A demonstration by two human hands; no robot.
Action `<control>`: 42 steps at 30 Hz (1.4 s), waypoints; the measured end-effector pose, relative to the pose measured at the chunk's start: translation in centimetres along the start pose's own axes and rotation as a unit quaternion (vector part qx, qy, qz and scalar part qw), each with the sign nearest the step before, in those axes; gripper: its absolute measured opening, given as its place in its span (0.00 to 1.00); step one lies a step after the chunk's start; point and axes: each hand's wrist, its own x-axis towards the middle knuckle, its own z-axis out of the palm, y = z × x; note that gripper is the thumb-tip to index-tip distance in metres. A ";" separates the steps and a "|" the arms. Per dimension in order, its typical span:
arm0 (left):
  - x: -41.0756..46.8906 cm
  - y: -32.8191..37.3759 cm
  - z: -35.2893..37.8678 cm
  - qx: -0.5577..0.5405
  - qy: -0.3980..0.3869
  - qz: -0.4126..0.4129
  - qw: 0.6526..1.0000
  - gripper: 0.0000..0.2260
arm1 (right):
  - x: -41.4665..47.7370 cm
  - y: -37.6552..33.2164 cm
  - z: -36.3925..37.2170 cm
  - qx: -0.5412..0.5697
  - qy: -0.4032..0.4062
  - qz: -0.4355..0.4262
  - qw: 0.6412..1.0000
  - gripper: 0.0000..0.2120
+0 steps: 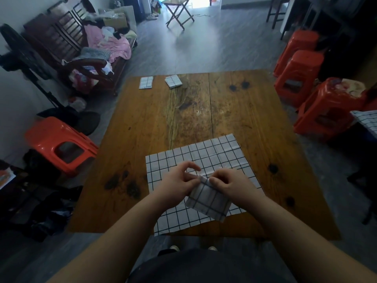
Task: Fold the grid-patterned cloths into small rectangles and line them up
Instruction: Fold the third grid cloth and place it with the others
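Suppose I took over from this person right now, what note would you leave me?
The left hand and right hand both pinch the top edge of a part-folded cloth, held over a spread cloth at the near edge of the table.
Done: two folded cloths lie at the far edge.
Left: finish this fold, line it up beside them, then fold the spread cloth.
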 end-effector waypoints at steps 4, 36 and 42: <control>-0.1 -0.5 0.0 0.039 0.009 -0.033 0.999 0.07 | -0.2 0.0 0.0 0.040 0.039 0.019 0.998 0.04; 1.0 1.4 1.1 0.106 0.081 0.017 0.991 0.04 | -0.3 -1.3 0.3 0.086 0.040 0.015 0.995 0.07; 0.7 1.2 -0.4 0.011 0.144 -0.051 0.988 0.08 | -0.2 0.1 -0.3 0.042 0.041 0.015 0.998 0.08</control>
